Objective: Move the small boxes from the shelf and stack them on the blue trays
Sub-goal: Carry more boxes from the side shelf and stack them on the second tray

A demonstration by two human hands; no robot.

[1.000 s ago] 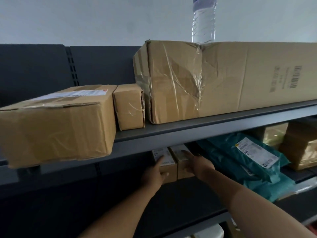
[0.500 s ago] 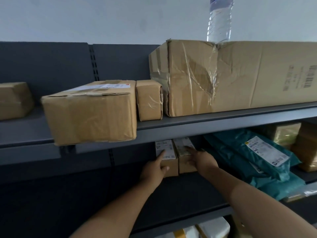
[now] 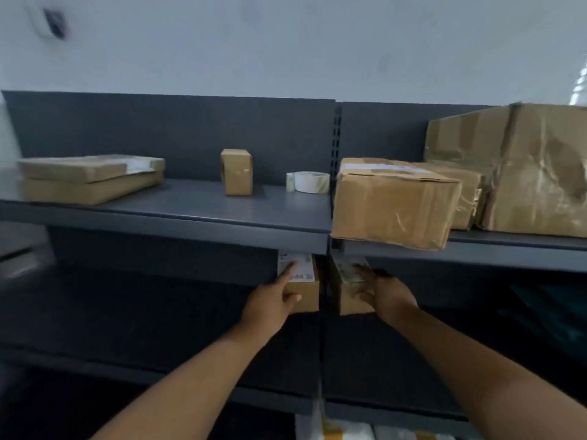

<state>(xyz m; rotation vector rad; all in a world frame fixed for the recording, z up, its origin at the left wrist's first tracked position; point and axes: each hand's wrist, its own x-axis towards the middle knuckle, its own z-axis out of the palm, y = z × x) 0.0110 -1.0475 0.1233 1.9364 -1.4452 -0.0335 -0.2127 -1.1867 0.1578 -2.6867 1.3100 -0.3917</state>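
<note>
Left hand (image 3: 270,301) gripping small brown labelled cardboard box (image 3: 305,292), right hand (image 3: 389,293) gripping matching second box (image 3: 347,302), frame centre, under dark grey metal shelf board (image 3: 190,203); boxes side by side, long axes pointing away.

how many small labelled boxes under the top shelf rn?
2. The left box is gripped by the left hand; the right box by the right hand. They are side by side, just under the upper shelf. Others may hide behind its edge.
</note>
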